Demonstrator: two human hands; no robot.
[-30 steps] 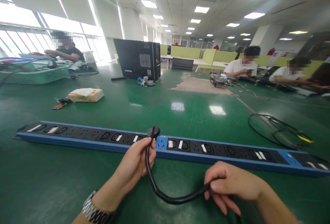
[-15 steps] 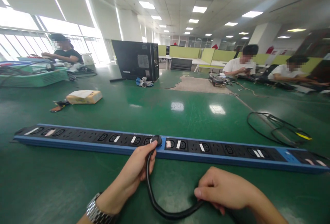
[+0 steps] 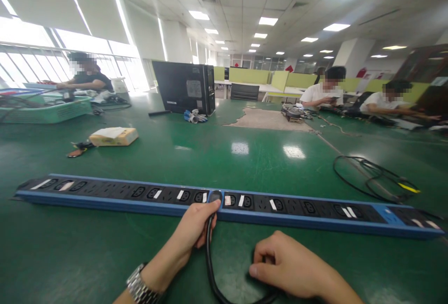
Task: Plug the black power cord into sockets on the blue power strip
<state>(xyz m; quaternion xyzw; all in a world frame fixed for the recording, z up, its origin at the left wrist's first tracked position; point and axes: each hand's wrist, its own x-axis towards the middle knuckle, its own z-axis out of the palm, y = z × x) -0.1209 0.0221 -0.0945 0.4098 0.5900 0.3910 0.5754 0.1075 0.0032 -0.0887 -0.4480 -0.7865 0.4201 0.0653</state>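
Note:
A long blue power strip point(image 3: 301, 220) with black socket panels lies across the green table. Near its middle, a round black plug point(image 3: 216, 195) sits over a blue section. My left hand point(image 3: 199, 222), with a metal watch on the wrist, is closed around the plug, thumb at its edge. From there a thick black cable point(image 3: 210, 266) curves down and passes under my right hand point(image 3: 280, 259). The right fingers are curled, with the thumb near the bent index finger; the lower fingers are hidden where the cable runs beneath them.
Beyond the strip are a tissue pack point(image 3: 114, 137), a black computer case point(image 3: 185, 87), gloves point(image 3: 195, 116) and a green basket point(image 3: 52, 110). A coiled black cable point(image 3: 371, 173) lies at right. Three people sit around the table's far sides.
My left hand and the plug have shifted slightly right, and the plug now lies flatter against the strip. My right hand has moved left, and the cable loop hangs lower in view.

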